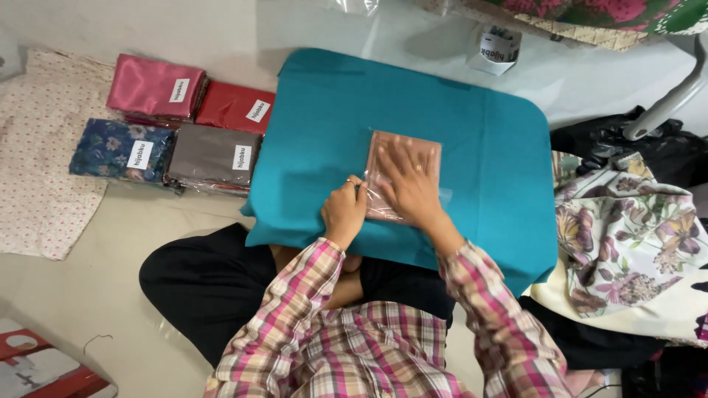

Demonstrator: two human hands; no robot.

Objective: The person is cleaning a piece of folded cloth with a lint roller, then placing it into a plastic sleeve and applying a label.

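Observation:
A folded dusty-pink cloth in a clear plastic bag lies on a teal cloth-covered board across my lap. My right hand presses flat on the packet, fingers spread. My left hand pinches the bag's near left edge, fingers closed on the plastic. Both sleeves are pink plaid.
Several bagged folded cloths with white labels lie stacked on the floor at the left: pink, red, blue floral, grey. A spotted white cloth is beside them. Floral fabric is heaped at the right, a small white box stands beyond the board.

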